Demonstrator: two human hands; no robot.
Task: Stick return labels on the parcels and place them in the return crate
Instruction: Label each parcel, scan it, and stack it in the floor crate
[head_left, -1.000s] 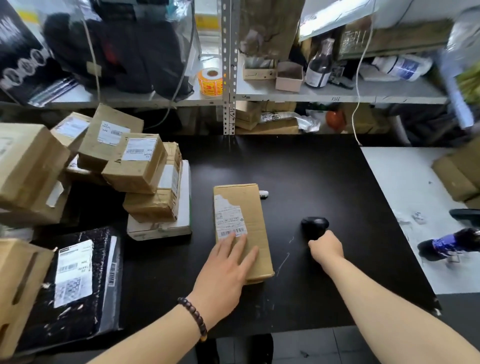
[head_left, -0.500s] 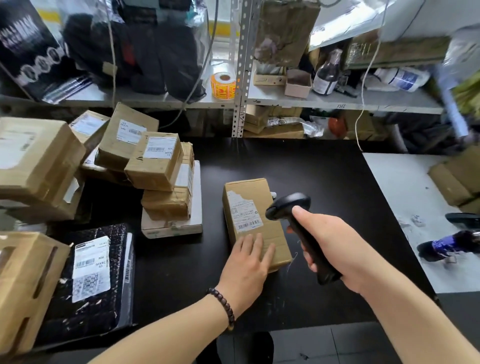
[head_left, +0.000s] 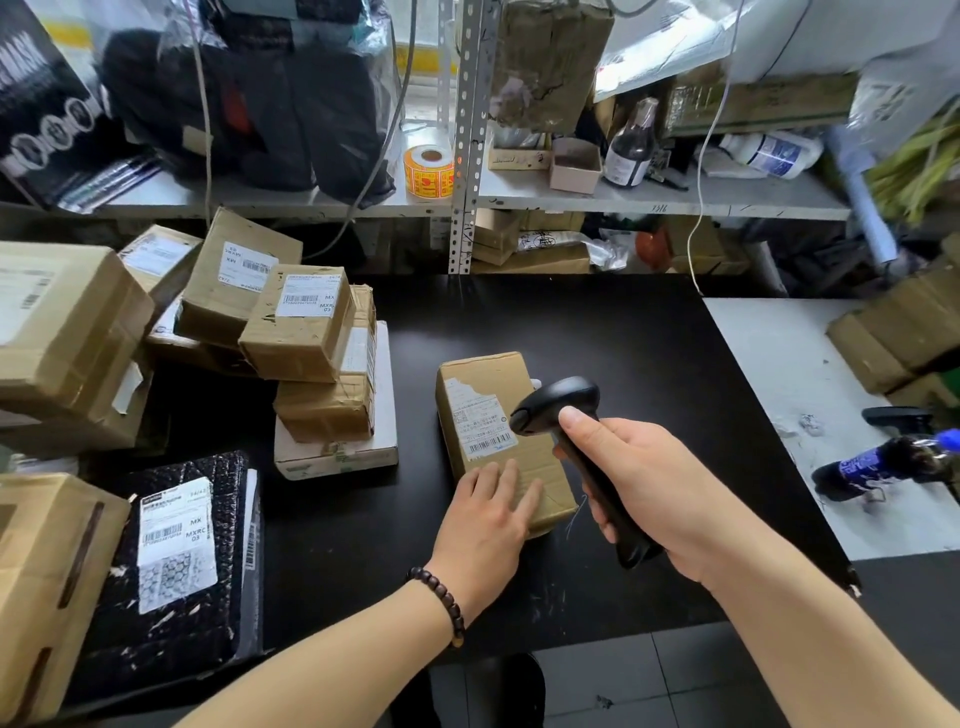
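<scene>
Parcel (head_left: 480, 384) at mid-counter (head_left: 597, 332), under the scanner (head_left: 558, 400); no return label on it yet.
The left hand (head_left: 485, 525) lays flat, slightly spread fingers (head_left: 511, 483) on the parcel's near end. The right hand (head_left: 639, 478) curls its fingers round the scanner's handle, head beside the barcode (head_left: 485, 441). Sticking and crating look still to come, and the label roll (head_left: 428, 171) waits on the shelf (head_left: 675, 200) behind the counter. A second ago the scanner lay on the counter.

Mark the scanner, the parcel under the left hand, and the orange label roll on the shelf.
scanner (head_left: 560, 396): head view, top of its black head.
parcel (head_left: 488, 371): head view, bare cardboard at its far end.
orange label roll (head_left: 429, 182): head view, its printed side wall.
</scene>
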